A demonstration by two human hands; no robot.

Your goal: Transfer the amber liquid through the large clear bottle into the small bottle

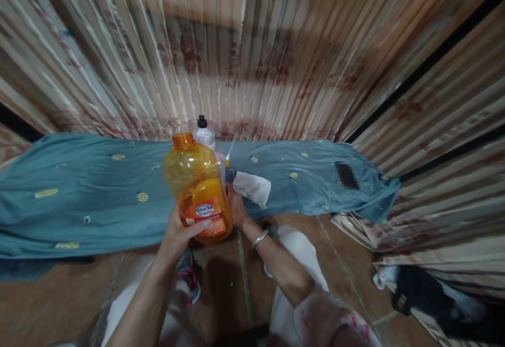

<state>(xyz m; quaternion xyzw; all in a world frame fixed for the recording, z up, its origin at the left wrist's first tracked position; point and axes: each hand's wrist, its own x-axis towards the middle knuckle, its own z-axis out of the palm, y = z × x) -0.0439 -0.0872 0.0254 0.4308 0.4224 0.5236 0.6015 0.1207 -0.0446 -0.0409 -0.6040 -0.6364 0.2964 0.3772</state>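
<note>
Clamping the uncapped bottle [200, 191] over the near edge of the worktop [295, 194], the fingers of the left hand [187, 231] should hold it steady against spills; the right hand's [239, 212] grip is unclear.

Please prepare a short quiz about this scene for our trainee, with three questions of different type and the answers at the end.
1. Which large words are on the label of the orange bottle held by the left hand?

2. True or false: a silver bangle sits on the wrist of the right hand.

3. What colour is the cap of the clear bottle?
A) white
B) black
C) red

Key: 1. Uncle Sam; 2. True; 3. B
</note>
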